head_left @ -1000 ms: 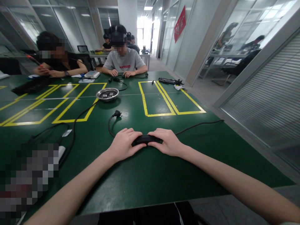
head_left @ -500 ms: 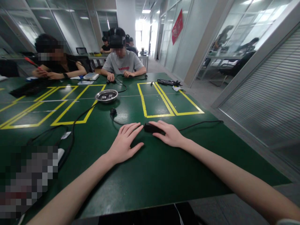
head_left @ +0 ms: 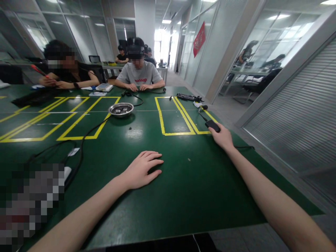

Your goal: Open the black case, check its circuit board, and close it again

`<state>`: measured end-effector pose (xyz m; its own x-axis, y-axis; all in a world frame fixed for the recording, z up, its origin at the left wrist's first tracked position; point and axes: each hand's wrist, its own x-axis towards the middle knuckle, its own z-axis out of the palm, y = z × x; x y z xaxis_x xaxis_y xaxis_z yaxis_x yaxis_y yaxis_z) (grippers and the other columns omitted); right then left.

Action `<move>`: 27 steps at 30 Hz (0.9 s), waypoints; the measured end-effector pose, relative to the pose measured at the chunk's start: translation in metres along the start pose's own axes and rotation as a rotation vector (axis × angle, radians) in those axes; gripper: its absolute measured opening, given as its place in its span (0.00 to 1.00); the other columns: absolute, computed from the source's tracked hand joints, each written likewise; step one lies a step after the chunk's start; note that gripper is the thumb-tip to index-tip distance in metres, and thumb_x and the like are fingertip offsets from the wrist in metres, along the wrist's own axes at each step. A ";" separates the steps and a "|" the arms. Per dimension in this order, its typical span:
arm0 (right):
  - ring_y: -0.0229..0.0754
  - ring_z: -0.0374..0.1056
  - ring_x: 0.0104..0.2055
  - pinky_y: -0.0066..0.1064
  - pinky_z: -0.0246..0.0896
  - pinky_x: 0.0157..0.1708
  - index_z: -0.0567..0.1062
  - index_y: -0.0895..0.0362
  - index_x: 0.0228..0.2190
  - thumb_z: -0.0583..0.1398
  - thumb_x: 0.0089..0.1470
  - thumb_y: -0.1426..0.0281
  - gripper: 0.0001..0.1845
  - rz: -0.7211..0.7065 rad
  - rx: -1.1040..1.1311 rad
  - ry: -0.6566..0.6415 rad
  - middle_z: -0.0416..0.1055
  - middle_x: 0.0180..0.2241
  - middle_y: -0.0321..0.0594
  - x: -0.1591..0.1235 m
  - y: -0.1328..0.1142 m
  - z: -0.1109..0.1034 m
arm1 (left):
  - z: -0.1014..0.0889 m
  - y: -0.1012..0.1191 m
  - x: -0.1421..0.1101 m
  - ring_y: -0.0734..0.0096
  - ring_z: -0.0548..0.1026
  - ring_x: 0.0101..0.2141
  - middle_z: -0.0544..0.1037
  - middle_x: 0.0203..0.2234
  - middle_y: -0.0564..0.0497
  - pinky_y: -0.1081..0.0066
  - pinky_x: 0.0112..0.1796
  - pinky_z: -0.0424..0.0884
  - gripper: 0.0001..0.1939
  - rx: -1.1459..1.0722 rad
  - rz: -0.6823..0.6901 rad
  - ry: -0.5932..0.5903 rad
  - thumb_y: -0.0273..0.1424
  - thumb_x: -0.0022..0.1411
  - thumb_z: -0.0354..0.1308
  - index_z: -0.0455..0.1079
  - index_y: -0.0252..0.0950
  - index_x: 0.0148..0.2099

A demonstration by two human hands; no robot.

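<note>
Big green desk (head_left: 168, 196) marked with yellow tape rectangles (head_left: 178, 115). Two people sit at the far side, forearms resting on the desk top; one in a grey shirt (head_left: 139, 75), one in black (head_left: 69, 75). Black cable (head_left: 86, 134) runs across the left half toward a white plug block (head_left: 67, 171). Metal bowl (head_left: 120, 109) with small parts sits mid-desk, well apart from both hands. Black tool bundle (head_left: 187, 97) at the far right corner. Left hand (head_left: 141, 168) lies flat, palm down, fingers spread, holding nothing, on bare desk. Right hand (head_left: 223, 137) is stretched out to the right edge, fingers on a small black adapter (head_left: 212, 125) lying on the yellow tape line; grip loose, not clearly closed around it. Adapter's thin cord (head_left: 201, 114) leads away toward the tool bundle.
</note>
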<state>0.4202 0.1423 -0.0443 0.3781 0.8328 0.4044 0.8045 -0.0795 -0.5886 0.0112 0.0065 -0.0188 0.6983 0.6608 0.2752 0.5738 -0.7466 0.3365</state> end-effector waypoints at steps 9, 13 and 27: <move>0.57 0.75 0.50 0.43 0.71 0.47 0.76 0.52 0.59 0.59 0.61 0.56 0.27 0.009 -0.233 -0.195 0.79 0.51 0.48 -0.006 -0.015 -0.012 | 0.000 0.000 0.000 0.54 0.72 0.61 0.76 0.60 0.42 0.50 0.61 0.68 0.15 -0.006 -0.005 0.001 0.34 0.72 0.59 0.75 0.37 0.58; 0.59 0.75 0.52 0.45 0.70 0.49 0.74 0.55 0.59 0.57 0.63 0.58 0.27 0.057 -0.306 -0.168 0.78 0.52 0.53 -0.008 -0.021 -0.012 | 0.001 0.001 0.000 0.55 0.72 0.61 0.76 0.60 0.43 0.50 0.62 0.67 0.15 -0.018 -0.015 0.011 0.34 0.72 0.59 0.75 0.39 0.58; 0.60 0.75 0.52 0.46 0.69 0.51 0.77 0.60 0.54 0.59 0.60 0.61 0.24 0.100 -0.239 -0.118 0.77 0.50 0.55 -0.004 -0.017 -0.020 | 0.002 0.005 0.000 0.54 0.71 0.62 0.76 0.61 0.43 0.50 0.62 0.66 0.15 -0.044 -0.024 0.003 0.34 0.72 0.58 0.75 0.41 0.59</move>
<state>0.4142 0.1297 -0.0218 0.4166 0.8710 0.2605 0.8565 -0.2799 -0.4337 0.0151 0.0028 -0.0184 0.6832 0.6790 0.2687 0.5714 -0.7262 0.3822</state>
